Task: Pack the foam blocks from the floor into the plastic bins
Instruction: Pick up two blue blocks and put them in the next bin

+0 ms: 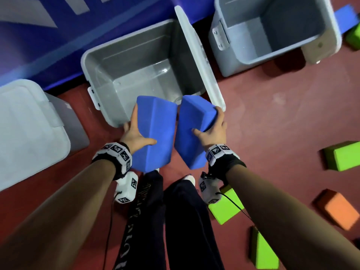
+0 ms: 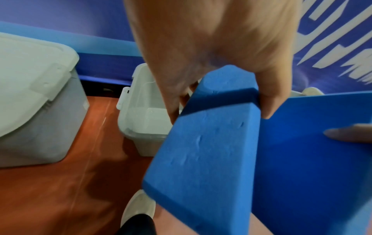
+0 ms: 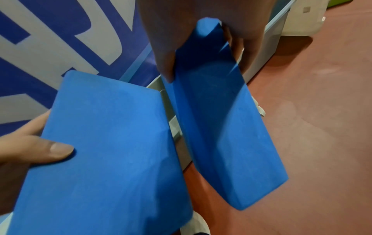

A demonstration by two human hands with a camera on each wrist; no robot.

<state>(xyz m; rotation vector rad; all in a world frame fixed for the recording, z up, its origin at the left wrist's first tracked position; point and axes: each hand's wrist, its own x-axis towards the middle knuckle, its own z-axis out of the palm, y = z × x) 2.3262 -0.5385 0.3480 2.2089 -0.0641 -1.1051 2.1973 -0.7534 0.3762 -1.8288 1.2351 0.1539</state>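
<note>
My left hand [image 1: 136,133] grips a blue foam block [image 1: 155,133] by its left side, thumb across the top face. My right hand [image 1: 212,127] grips a second blue foam block [image 1: 192,133], thumb on top and fingers round its right edge. Both blocks are held side by side in the air, just in front of the near rim of an open grey plastic bin [image 1: 101,61] with nothing in it. In the left wrist view that hand [image 2: 211,55] pinches its block [image 2: 201,159]. In the right wrist view that hand [image 3: 201,35] holds its block [image 3: 221,127], with the other block [image 3: 104,151] at the left.
The bin's lid [image 1: 198,55] leans at its right side. A second open grey bin [image 1: 272,36] stands at the back right, a lidded bin [image 1: 29,129] at the left. Green blocks [image 1: 342,154] and an orange block [image 1: 337,209] lie on the red floor at the right. A blue wall runs behind.
</note>
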